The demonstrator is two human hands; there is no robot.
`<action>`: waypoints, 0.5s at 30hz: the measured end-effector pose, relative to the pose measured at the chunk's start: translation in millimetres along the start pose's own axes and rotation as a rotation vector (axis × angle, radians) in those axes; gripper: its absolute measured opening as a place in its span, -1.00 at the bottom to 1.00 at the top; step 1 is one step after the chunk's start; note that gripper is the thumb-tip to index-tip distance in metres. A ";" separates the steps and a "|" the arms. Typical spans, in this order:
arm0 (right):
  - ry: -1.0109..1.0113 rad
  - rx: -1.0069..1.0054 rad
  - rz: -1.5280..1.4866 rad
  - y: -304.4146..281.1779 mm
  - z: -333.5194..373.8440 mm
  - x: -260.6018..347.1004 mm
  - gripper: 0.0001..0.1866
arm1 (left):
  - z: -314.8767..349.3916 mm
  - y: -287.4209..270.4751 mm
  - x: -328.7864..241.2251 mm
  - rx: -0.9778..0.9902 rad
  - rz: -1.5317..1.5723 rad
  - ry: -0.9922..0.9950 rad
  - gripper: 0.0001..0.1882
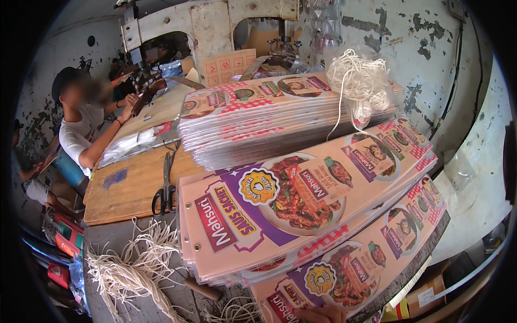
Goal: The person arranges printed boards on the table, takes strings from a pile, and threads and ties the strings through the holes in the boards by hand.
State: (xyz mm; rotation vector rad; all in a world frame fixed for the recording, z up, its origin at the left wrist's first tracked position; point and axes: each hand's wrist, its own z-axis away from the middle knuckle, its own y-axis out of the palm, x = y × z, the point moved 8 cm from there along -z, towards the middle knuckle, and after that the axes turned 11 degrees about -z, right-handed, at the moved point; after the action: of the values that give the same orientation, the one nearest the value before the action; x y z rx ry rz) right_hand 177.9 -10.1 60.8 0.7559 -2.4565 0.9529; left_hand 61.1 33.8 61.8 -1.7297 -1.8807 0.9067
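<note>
At the lower edge, the fingers of what looks like my right hand (326,314) are closed over the near edge of a long printed plastic banner (350,269). That banner is peach, purple and red-checked, with food pictures. Most of the hand is cut off by the frame. My left hand is out of sight. Just beyond lies a fanned stack of the same banners (258,215), with metal eyelets at the left end. To its left is a bundle of cut white cords (140,269). A wooden handle (202,288) shows beside the cords.
A taller banner stack (258,129) stands behind, topped by a plastic bag of white cord (358,83). Black-handled scissors (164,188) lie by a wooden board (129,188). A co-worker (81,124) works at the far left near a large press (210,27). Cardboard boxes (428,293) sit low right.
</note>
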 end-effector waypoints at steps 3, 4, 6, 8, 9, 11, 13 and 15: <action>0.004 -0.008 0.018 -0.5 1.8 0.6 -0.77 | -1.1 -0.6 -0.2 0.015 -0.001 0.004 -0.73; 0.005 -0.007 0.019 -1.0 2.0 1.1 -0.77 | -1.9 -0.9 -0.6 0.020 -0.002 0.004 -0.73; 0.009 -0.006 0.020 -1.5 1.8 1.5 -0.78 | -1.6 -0.6 -0.9 0.014 -0.003 0.002 -0.73; 0.008 0.000 0.014 -1.5 0.8 1.9 -0.79 | -2.0 -0.7 -0.3 0.008 -0.005 0.000 -0.72; 0.009 -0.001 0.015 -2.5 0.5 2.1 -0.79 | -3.5 -0.7 -0.3 0.014 -0.005 -0.001 -0.72; 0.018 0.013 0.026 -3.0 0.0 1.9 -0.80 | -4.1 -1.1 -1.4 0.018 -0.005 0.000 -0.71; 0.023 0.013 0.024 -2.5 -0.3 2.7 -0.80 | -1.6 -0.6 -2.9 0.041 -0.025 0.014 -0.70; 0.025 0.013 0.021 -2.1 -1.2 1.8 -0.81 | 2.8 2.2 -2.9 0.056 -0.037 0.022 -0.68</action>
State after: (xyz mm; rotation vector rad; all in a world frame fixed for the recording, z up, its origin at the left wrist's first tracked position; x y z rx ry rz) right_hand 178.0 -11.2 63.6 0.7189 -2.4434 0.9808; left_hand 61.1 30.5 58.6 -1.6603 -1.8491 0.9146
